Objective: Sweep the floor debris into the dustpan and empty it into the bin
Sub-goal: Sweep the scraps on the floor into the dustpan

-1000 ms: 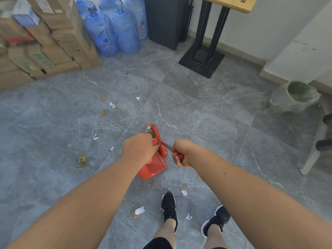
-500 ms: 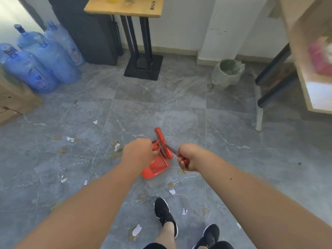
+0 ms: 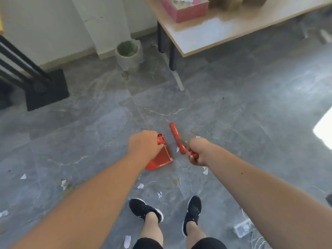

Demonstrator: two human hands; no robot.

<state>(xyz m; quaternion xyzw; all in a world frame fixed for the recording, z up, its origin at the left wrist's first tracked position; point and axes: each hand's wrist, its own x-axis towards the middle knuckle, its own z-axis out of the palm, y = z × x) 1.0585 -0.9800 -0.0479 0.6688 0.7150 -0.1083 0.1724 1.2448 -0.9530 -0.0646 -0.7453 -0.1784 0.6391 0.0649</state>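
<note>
Presently the dustpan (image 3: 161, 159) is gripped by the left hand (image 3: 143, 145), mouth toward the shoes (image 3: 143, 209). Just right, the brush (image 3: 177, 136) is clenched in the right hand (image 3: 198, 151), lengthwise alongside. Scraps (image 3: 140, 186) lie between; the bin (image 3: 128, 53) is seen well ahead.

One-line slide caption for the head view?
Left hand holds red dustpan, right hand red brush, over scrap-littered floor; bin ahead.

Both our bare forearms (image 3: 100, 191) stretch forward, converging. Our left hand (image 3: 143, 145) is fisted, knuckles up, gripping the dustpan (image 3: 162, 158) by its handle. Our right hand (image 3: 198, 151), just to the right of it and not touching, curls round the brush (image 3: 177, 138) handle.
</note>
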